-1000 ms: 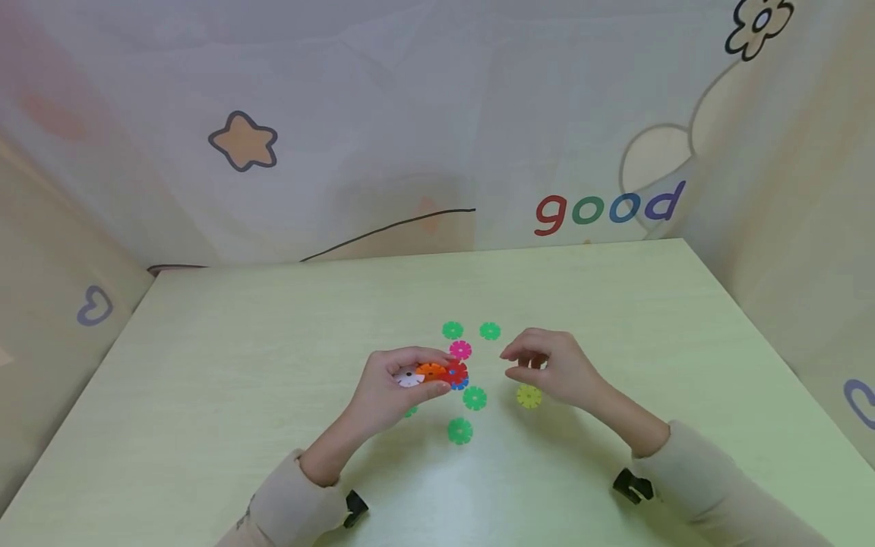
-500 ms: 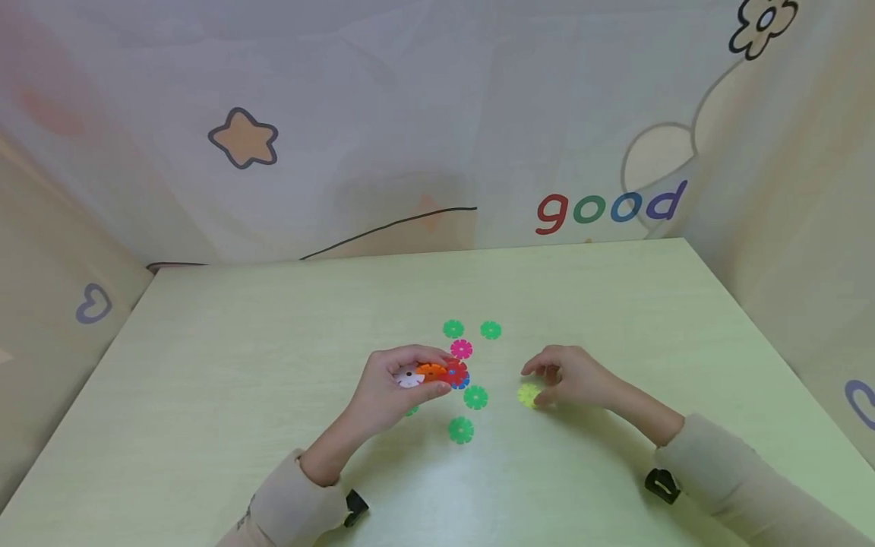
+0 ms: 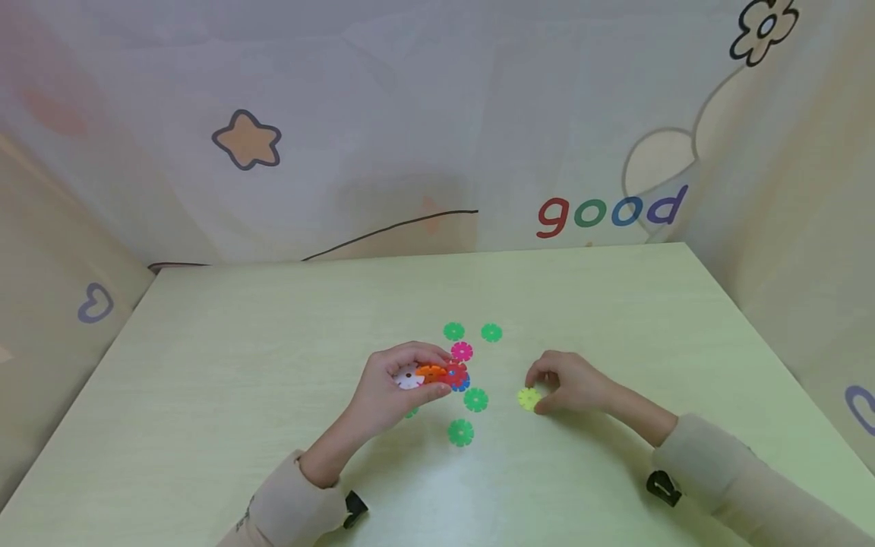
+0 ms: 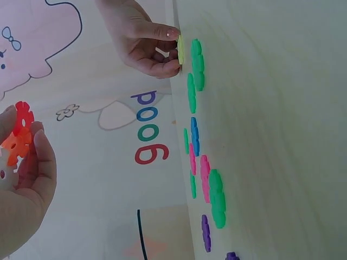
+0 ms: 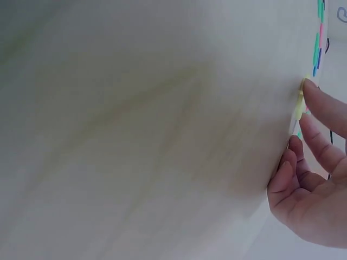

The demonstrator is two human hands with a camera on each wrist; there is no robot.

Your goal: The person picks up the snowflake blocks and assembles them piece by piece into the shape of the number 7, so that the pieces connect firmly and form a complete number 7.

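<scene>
My left hand (image 3: 376,389) grips the linked discs (image 3: 431,374) by their sides, seemingly to leave the end red disc (image 3: 455,373) exposed, while my right hand (image 3: 576,384) pinches the yellow disc (image 3: 528,399) edgewise.

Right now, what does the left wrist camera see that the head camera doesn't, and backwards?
Only the left wrist view shows purple pieces and a blue bow drawing. Only the head view shows the sleeves and star drawing. Both show the left hand holding a red piece and an orange piece, the right hand pinching a yellow piece, and the word good.
</scene>
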